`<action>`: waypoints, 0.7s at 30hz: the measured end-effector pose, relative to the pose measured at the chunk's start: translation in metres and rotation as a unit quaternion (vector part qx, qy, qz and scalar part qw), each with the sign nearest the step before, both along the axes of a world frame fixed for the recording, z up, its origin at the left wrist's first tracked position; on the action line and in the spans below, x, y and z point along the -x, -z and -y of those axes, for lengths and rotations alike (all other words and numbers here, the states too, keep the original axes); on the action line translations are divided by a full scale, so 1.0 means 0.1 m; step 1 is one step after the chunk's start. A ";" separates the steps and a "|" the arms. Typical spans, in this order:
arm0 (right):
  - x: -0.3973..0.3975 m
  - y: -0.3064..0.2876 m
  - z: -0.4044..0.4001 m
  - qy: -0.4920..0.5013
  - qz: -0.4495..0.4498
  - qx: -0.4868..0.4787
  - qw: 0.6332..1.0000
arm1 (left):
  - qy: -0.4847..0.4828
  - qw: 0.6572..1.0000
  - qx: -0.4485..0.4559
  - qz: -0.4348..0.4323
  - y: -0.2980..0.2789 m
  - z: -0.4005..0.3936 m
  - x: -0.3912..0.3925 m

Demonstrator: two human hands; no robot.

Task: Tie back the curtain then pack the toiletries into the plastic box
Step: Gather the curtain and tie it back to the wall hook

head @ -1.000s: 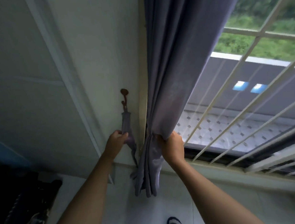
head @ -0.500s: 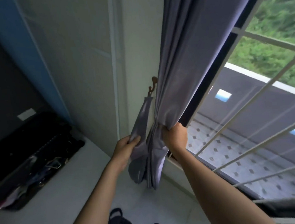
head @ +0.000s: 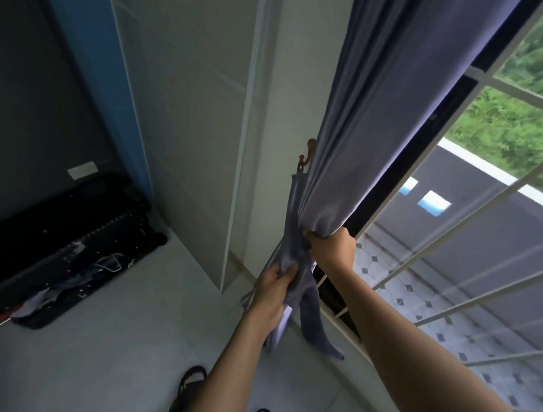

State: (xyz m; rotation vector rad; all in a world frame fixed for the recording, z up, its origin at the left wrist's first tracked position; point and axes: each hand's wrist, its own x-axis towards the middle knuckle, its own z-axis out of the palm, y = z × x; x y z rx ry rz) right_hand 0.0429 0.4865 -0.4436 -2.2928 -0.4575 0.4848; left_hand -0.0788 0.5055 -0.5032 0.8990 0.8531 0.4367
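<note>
Both arms reach up and fwd toward the window edge. The right hand [head: 332, 248] is fisted round the gathered grey-purple curtain [head: 395, 98], bunching its folds just below a brown wall hook [head: 307, 157]; wrist bent, knuckles toward the glass. The left hand [head: 275, 290], lower and to the left, pinches the tieback strip [head: 292, 223] between thumb and fingers. The strip hangs from the hook, runs down beside the curtain bunch and touches it; its loose ends dangle below both hands.

Curtain sits at the window's left edge, drawn into one bunch, not yet wrapped by the strip. To the right, the window w/ white bars [head: 462, 255] shows a grey roof and green trees. The right forearm crosses in front of the lower window frame. To the left of the hook, a pale cabinet door [head: 198, 114] stands beside a blue-edged panel. On the floor at far left lies one open black suitcase [head: 67, 235] w/ clothes spilling out.

Count: 2 hands, 1 curtain, 1 tieback strip, 1 hook, 1 suitcase, 2 sandalled feet [head: 189, 391] at the bottom edge. Toiletries and plastic box don't show in this view.
</note>
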 end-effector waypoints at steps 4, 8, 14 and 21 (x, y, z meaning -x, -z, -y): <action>-0.07 -0.02 0.06 -0.044 -0.010 -0.001 0.999 | 0.031 0.998 -0.055 -0.002 -0.05 0.03 -0.05; -0.05 -0.13 0.11 -0.107 -0.034 0.002 0.994 | 0.048 0.992 -0.098 -0.065 -0.03 0.02 -0.21; -0.08 -0.15 0.13 -0.165 0.022 0.065 0.984 | 0.057 0.998 -0.038 0.010 0.03 0.02 -0.24; -0.14 -0.07 0.11 -0.179 0.063 0.091 0.978 | -0.097 0.993 -0.064 0.008 -0.08 -0.22 -0.27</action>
